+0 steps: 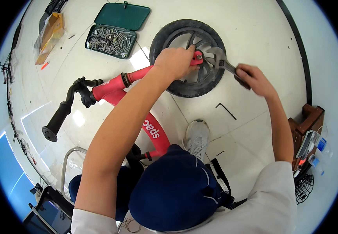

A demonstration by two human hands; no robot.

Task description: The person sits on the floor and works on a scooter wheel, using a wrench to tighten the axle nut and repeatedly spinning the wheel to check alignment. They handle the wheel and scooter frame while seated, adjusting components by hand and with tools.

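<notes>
A red kids' bike lies with its frame (pixel 158 130) across the floor and its black-tyred wheel (pixel 190 90) farther ahead. My left hand (pixel 174 63) is closed around the red fork (pixel 196 59) close to the wheel's hub. On the fork's end a bolt (pixel 199 57) shows. In my right hand (pixel 258 80) is the handle of a large adjustable wrench (pixel 230 67). The wrench's jaws are beside the bolt, at its right; whether they touch it I cannot tell. A handlebar with a black grip (pixel 55 121) reaches out to the left.
An opened green case (pixel 129 17) full of screws stands at the far left of the wheel. Between wheel and shoe (pixel 197 136) lies a black hex key (pixel 226 110). A wooden box (pixel 313 116) with plastic packs sits at the right. A torn cardboard box (pixel 51 33) is far left.
</notes>
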